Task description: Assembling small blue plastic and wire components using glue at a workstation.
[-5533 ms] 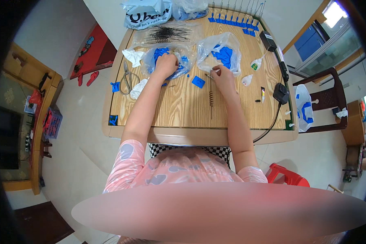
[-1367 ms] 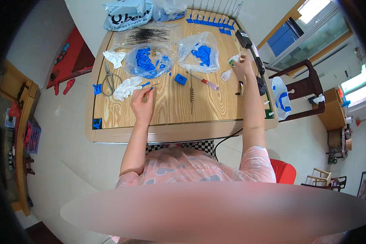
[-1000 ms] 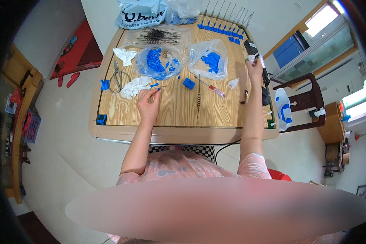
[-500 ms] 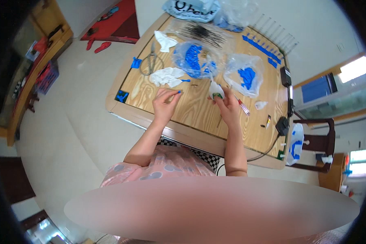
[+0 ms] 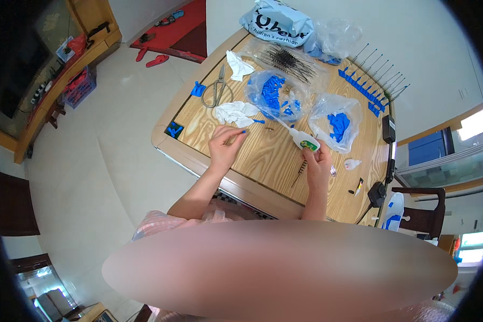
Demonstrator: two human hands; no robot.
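Note:
My left hand [image 5: 224,149] is above the near left of the wooden table, fingers pinched on a small blue piece [image 5: 243,132]. My right hand [image 5: 319,161] grips a white squeeze bottle [image 5: 298,138] with a green label. Its long thin nozzle slants up and left, over the edge of the plastic bag of blue pieces [image 5: 272,91]. Below the right hand lies a dark spiral rod [image 5: 301,173], its upper end hidden by the fingers. A small brownish piece [image 5: 269,129] rests between the two hands. White crumpled cloth [image 5: 236,113] lies just beyond the left hand.
Scissors [image 5: 216,94] lie at the left, near another white cloth [image 5: 239,65]. Dark spiral rods [image 5: 287,61] lie on plastic at the back. A second bag [image 5: 354,112] holds blue material. More rods stand along a blue strip [image 5: 359,88]. A small white bottle [image 5: 352,164] lies right.
The whole view has shifted. In my right hand the bottle has tipped over, its nozzle now slanting left. The spiral rod below that hand shows more. My left hand keeps its pinch.

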